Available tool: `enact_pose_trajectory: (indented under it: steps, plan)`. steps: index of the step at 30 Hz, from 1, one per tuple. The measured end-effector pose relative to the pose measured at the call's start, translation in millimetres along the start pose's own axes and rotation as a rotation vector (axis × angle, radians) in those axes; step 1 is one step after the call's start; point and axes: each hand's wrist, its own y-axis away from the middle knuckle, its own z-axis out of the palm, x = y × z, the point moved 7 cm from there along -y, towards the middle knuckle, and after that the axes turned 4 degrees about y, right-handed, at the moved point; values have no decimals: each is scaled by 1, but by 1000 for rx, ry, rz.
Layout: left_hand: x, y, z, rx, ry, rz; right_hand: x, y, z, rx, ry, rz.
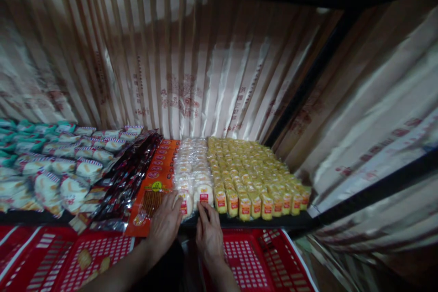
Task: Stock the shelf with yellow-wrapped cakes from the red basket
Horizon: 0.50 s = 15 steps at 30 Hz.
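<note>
Two rows of round white rice crackers in clear wrappers with red labels run back along the shelf. My left hand rests at the front of the left row, its fingers stretched over the edge of an orange snack bag and touching the front white packet. Against the lower front of the right row lie the fingertips of my right hand, stretched forward. Neither hand is wrapped around a packet, though the undersides of the fingers are hidden.
Yellow wrapped snacks stand in rows to the right. Dark shiny bags and white-and-green packets fill the left. Red baskets sit below the shelf edge; a dark post rises at right.
</note>
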Motion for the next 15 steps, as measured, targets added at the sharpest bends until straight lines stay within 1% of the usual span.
enact_pose_trajectory:
  steps: [3, 7, 11, 15]
  plan:
    - [0, 8, 8, -6, -13, -32, -1, -1, -1, 6, 6, -20]
    - [-2, 8, 15, -69, 3, -90, 0, -1, 0, 7, 12, -29]
    - [-1, 0, 11, -110, 28, -126, 1, 0, 0, 15, 10, -31]
    - [4, -9, 8, -151, 2, -114, 2, -1, 0, 22, 5, -30]
